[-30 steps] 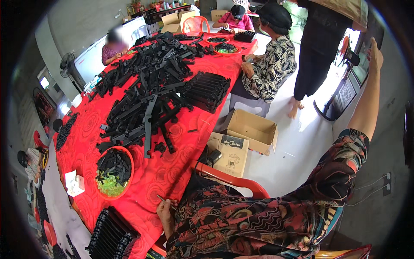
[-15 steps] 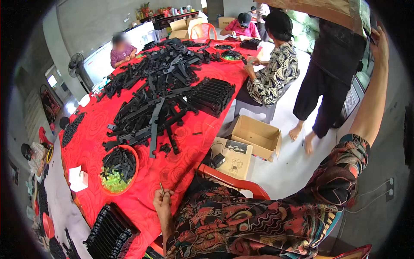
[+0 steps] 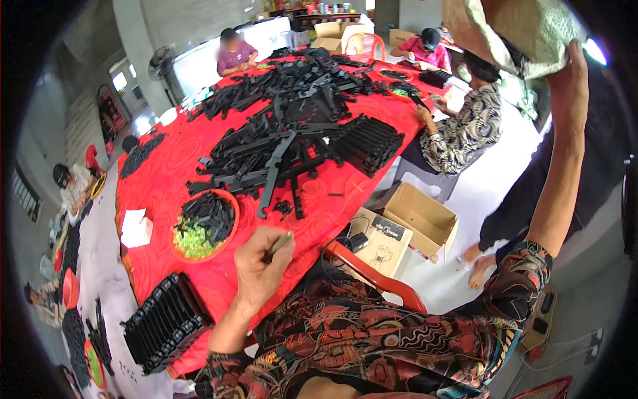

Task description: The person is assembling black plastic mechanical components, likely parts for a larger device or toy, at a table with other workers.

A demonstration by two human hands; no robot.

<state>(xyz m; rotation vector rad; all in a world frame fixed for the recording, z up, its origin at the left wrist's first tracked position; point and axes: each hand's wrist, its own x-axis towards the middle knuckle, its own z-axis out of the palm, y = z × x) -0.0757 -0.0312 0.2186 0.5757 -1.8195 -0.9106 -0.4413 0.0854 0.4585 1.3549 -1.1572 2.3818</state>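
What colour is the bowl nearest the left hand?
The bowl is orange-red, seen best in the head view.

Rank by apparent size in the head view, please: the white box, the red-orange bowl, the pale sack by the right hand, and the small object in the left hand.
1. Pale sack, cut by the picture's edge
2. Red-orange bowl
3. White box
4. Small object in the left hand, partly hidden
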